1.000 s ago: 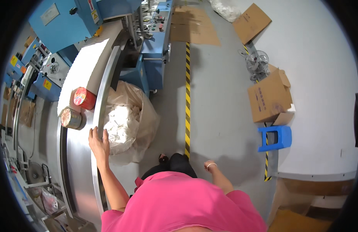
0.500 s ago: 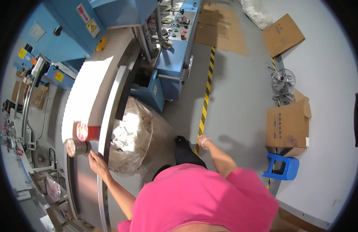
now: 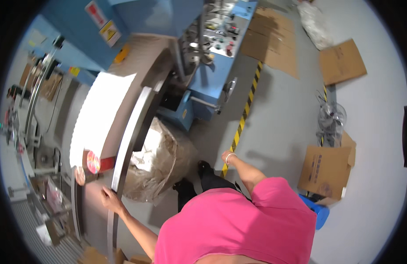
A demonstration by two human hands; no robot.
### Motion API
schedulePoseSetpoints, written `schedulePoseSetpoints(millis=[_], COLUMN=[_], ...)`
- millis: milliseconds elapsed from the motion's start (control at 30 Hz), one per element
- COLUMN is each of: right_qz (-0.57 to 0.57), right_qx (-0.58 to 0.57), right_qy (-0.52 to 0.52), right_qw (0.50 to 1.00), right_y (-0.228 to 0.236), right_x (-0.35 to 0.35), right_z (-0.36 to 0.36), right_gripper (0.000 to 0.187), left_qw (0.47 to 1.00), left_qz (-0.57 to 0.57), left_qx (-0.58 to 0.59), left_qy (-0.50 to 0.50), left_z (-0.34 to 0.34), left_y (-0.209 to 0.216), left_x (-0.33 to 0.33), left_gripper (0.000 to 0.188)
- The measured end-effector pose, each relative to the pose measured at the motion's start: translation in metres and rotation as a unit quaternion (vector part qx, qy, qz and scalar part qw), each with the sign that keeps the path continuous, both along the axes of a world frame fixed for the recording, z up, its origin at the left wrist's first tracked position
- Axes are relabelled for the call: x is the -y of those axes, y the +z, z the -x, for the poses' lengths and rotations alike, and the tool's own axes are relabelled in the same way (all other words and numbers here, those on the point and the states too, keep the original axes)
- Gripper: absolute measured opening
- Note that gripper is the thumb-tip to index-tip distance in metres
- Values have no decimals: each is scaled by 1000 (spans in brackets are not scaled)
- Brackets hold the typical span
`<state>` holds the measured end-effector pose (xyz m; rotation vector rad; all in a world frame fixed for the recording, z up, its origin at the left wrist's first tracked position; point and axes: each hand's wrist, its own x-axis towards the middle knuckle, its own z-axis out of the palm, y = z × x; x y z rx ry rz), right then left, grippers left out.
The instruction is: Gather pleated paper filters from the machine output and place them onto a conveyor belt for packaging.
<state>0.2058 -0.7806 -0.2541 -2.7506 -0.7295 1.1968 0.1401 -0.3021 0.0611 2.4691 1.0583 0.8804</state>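
Observation:
My left hand [image 3: 111,200] is over the metal chute at its near rail [image 3: 123,160], fingers curled in with nothing visible in them. Just beyond it on the chute lie a red-wrapped roll [image 3: 93,162] and a second roll with a pale brownish end [image 3: 80,176]; the hand is apart from both. Behind them stretches a glaring white strip [image 3: 100,108] with a scalloped left edge, too bright to make out. My right hand [image 3: 229,157], a pale bracelet at its wrist, hangs over the floor beside my leg. Its fingers are curled, and no object shows in them.
A large clear bag [image 3: 168,163] of white scraps stands under the chute. Ahead is a blue machine [image 3: 212,77] with control knobs. Yellow-black tape [image 3: 245,116] runs along the floor. At right are a fan [image 3: 332,116], a carton [image 3: 326,169] and a blue stool [image 3: 320,215].
My left hand has drawn back from the rolls toward me, its fingers now curled. The view has shifted, with the machine and floor objects appearing further right.

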Motion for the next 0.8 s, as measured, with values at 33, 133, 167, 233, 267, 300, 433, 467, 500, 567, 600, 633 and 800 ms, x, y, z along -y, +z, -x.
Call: schedulePoseSetpoints(millis=[33, 133, 167, 233, 267, 300, 433, 467, 500, 567, 600, 633, 800], right_qz=[-25, -38, -87, -157, -149, -132, -189, -264, -339, -440, -468, -491, -599], right_qx=[-2, -129, -190, -297, -307, -274, -224, -239, -253, -112, -45, 26, 245], right_qy=[-29, -224, -338, -552, -527, -471, -328, -333, -337, -281, -242, -205, -3], right_qw=[999, 965, 918, 763, 779, 828, 898, 873, 841, 845, 849, 846, 763], right_y=[-20, -13, -14, -10, 4, 31, 95, 118, 146, 218, 246, 274, 361], right_x=[0, -14, 0, 8, -3, -15, -54, -68, -87, -138, -163, -185, -287], right_z=[1, -2, 3, -7, -14, -24, -79, -91, -102, -114, -117, -117, -99], right_gripper=[16, 11, 10, 9, 9, 10, 14, 14, 15, 18, 18, 19, 15], left_qw=[999, 998, 994, 983, 990, 991, 994, 993, 991, 985, 986, 986, 981], left_qz=[29, 53, 109, 152, 85, 98, 25, 3, -16, -42, -35, -23, 10], left_qx=[16, 21, 14, 100, 107, 94, 96, 94, 85, 81, 73, 56, 17], left_qy=[-1, -7, -6, -24, -24, -12, -53, -77, -98, -144, -146, -157, -194], left_z=[5, -11, -27, -38, -38, -36, -30, -35, -42, -60, -67, -73, -87], left_y=[-13, -30, -12, -9, -13, -4, 7, 12, 22, 24, 24, 26, 24], left_x=[-17, -24, -6, 2, 0, 5, 6, 7, 10, 3, 1, 0, -16], left_gripper=[29, 28, 27, 29, 32, 40, 61, 62, 63, 66, 71, 73, 79])
